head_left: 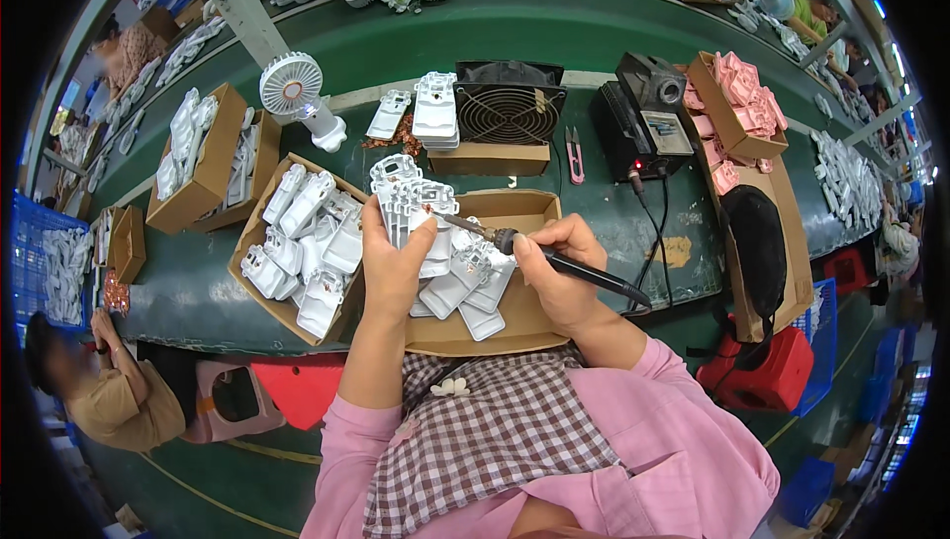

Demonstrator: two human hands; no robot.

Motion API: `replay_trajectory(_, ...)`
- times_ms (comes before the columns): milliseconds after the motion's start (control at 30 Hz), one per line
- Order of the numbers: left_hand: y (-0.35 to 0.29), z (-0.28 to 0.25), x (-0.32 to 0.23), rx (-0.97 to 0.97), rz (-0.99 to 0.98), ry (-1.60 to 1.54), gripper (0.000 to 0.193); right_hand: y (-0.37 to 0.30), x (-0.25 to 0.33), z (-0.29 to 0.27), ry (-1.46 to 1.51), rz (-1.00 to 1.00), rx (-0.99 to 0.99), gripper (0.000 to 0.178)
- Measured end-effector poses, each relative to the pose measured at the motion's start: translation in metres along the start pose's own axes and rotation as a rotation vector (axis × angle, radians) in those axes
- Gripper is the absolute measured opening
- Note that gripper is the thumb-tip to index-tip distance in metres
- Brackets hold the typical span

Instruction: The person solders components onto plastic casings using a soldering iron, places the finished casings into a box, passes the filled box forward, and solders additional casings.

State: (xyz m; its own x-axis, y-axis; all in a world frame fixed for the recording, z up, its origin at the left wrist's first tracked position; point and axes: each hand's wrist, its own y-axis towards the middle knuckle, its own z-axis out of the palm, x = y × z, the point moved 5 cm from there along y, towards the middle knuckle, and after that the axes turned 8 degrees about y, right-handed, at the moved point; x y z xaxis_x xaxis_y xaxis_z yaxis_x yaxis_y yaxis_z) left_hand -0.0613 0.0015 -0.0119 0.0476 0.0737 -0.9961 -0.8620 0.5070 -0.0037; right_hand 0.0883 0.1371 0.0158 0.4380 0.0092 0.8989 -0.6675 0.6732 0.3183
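My left hand (392, 270) grips a fanned stack of white plastic casings (398, 191), thumb resting on the front one near a small copper-coloured piece. In my right hand (564, 282) is a soldering iron (616, 285), held like a pen. Its tip points left and reaches the held casings close to my left thumb; whether it touches cannot be made out. Below both hands, a shallow cardboard tray (531, 318) bears several loose white casings (463, 282). A deeper carton (259, 287) full of similar casings (322, 227) stands to the left.
Behind the tray are a black fan (508, 113), stacked casings (435, 108) and copper-coloured bits (403, 131). Pink-handled snips (574, 155) lie beside a black soldering station (618, 133), whose cables hang right. A white fan (294, 89) stands left; pink parts (742, 94) fill a right carton. A co-worker (124, 381) sits left.
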Motion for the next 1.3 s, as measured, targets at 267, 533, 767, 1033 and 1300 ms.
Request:
replay_trajectory(267,-0.0015,0.0015,-0.0033,-0.013,0.009,0.006,0.056,0.0011,-0.0012,-0.0004,0.019,0.016,0.004,0.017)
replay_trajectory(533,-0.0005,0.0002,-0.0011,-0.006,0.004,0.013,0.056,0.0022,-0.0016,0.0003,0.012,0.019,0.006,0.018)
replay_trajectory(767,-0.0020,0.0004,-0.0027,-0.009,-0.032,-0.001,0.058,-0.0002,-0.0018,-0.0014,0.079,0.012,-0.018,0.018)
replay_trajectory(1033,-0.0009,0.0005,0.0003,0.011,0.001,0.061,0.063,0.0017,-0.0015,0.0008,0.093,0.047,0.011,0.018)
replay_trajectory(1300,-0.0020,0.0011,-0.0011,0.000,-0.005,0.098,0.065,0.0019,-0.0021,0.0020,0.099,0.062,0.009,0.018)
